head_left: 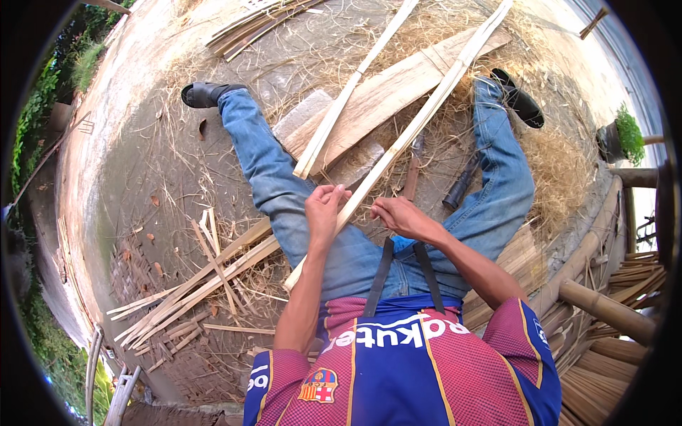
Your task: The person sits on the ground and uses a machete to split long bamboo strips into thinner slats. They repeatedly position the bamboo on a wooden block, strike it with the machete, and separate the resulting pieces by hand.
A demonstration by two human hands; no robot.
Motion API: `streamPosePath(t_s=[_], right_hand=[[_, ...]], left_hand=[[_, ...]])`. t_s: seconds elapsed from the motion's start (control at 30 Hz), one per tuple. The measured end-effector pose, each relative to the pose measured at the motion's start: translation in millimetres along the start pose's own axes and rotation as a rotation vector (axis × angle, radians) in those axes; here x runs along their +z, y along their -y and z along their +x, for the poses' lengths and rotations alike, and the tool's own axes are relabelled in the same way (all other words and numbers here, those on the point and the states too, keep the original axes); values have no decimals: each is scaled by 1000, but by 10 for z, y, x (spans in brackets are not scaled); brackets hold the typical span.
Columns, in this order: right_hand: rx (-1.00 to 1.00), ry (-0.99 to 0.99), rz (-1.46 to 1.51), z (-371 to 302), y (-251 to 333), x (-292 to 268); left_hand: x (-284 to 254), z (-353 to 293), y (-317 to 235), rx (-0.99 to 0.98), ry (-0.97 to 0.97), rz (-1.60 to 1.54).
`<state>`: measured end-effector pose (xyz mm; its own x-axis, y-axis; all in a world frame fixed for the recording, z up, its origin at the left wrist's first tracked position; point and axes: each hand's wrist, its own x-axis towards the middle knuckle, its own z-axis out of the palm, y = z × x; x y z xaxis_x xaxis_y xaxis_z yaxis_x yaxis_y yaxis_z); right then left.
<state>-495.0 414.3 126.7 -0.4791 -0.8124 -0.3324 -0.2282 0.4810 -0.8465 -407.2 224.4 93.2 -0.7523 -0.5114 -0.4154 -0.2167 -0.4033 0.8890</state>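
Nearest me, left hand (325,206) and right hand (398,215) both pinch the long bamboo strip (419,121); splitting underway; next pull needs even tension.

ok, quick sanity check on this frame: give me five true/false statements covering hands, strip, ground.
1. Both hands grip one long bamboo strip. True: the left hand and right hand hold it over the lap.
2. The strip lies flat on the ground. False: it slants up across the lap.
3. A knife lies between the legs. True.
4. The person is barefoot. False: dark sandals are on.
5. Cut bamboo slats lie to the person's left. True.
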Motion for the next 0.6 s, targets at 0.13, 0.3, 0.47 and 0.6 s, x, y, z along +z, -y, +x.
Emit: streamPosePath(t_s=[0.13, 0.3, 0.47, 0.6], right_hand=[[-238, -289, -427, 79, -172, 103], [-467, -233, -848, 175, 233, 10], [-841, -298, -1075, 344, 166, -135], [-720, -306, -1015, 402, 133, -192]], left_hand=[[45, -37, -23, 75, 13, 89], [89, -65, -46, 131, 31, 169], [64, -53, 1, 149, 77, 274], [117, -120, -16, 115, 71, 220]])
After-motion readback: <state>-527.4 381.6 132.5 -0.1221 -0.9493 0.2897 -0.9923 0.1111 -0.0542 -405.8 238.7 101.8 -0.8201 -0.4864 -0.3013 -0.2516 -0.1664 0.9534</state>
